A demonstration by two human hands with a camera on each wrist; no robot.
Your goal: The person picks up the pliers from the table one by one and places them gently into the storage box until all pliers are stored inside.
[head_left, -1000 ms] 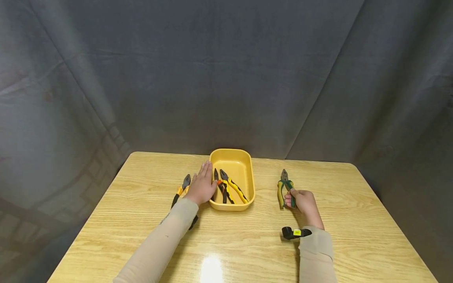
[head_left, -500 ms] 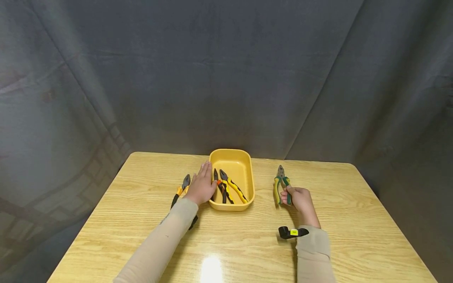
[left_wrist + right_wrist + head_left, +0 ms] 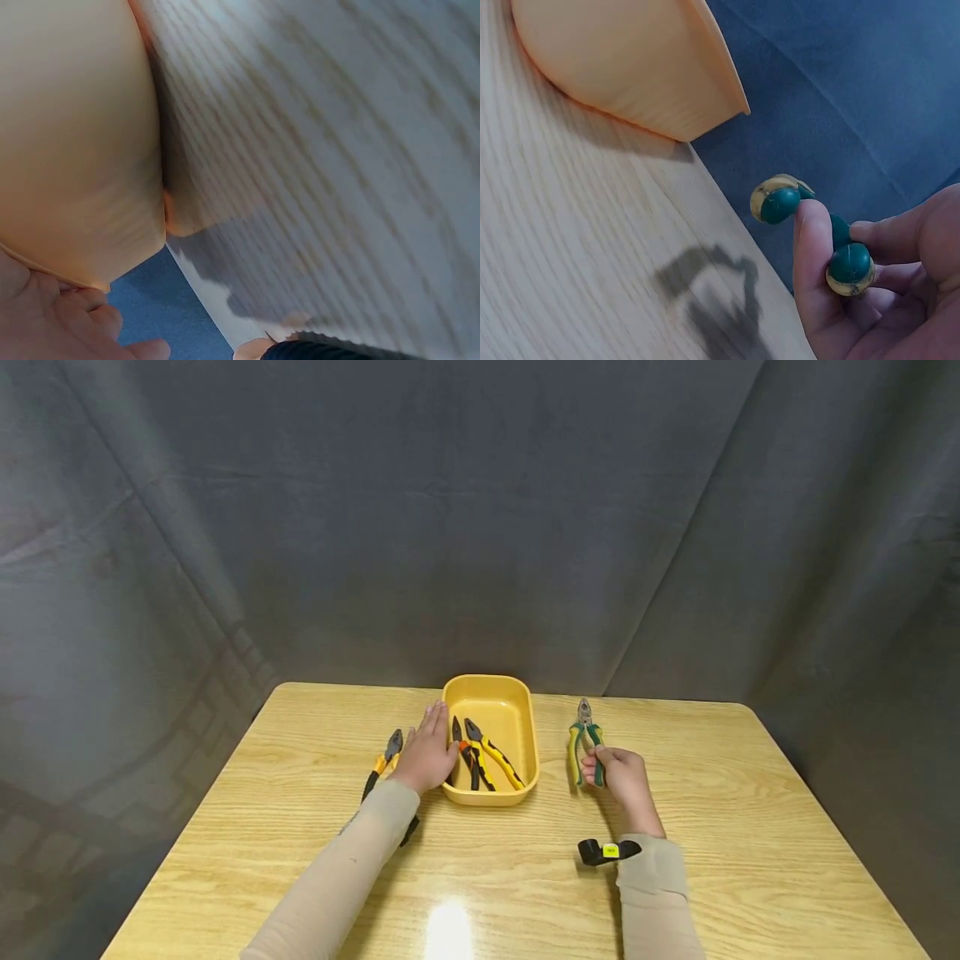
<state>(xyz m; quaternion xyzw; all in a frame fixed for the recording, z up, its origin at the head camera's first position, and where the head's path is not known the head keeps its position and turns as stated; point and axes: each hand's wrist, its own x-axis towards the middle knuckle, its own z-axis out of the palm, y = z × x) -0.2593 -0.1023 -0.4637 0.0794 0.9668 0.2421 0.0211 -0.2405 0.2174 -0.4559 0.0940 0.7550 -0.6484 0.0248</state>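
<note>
My right hand (image 3: pixel 624 778) grips one handle of a pair of green-and-yellow pliers (image 3: pixel 584 712), jaws pointing away from me. In the right wrist view the pliers' green handle ends (image 3: pixel 850 264) show between thumb and fingers, raised above the table with a shadow below. My left hand (image 3: pixel 427 758) rests with straight fingers against the left side of a yellow plastic bin (image 3: pixel 510 695). Inside the bin lie yellow-and-black pliers (image 3: pixel 504 763) and black-and-orange pliers (image 3: pixel 469 755). Left of that hand, orange-and-black pliers (image 3: pixel 393 745) lie on the table, partly hidden by the forearm.
The wooden table (image 3: pixel 750 827) has a dark grey curtain (image 3: pixel 480 527) hanging behind its far edge. A black wrist camera (image 3: pixel 592 852) sits on the right wrist, low over the tabletop. In the left wrist view the bin's outer wall (image 3: pixel 75 135) fills the left side.
My right hand has carried the green-and-yellow pliers left and slightly away from me, nearer the bin. My left hand stays in place at the bin's side.
</note>
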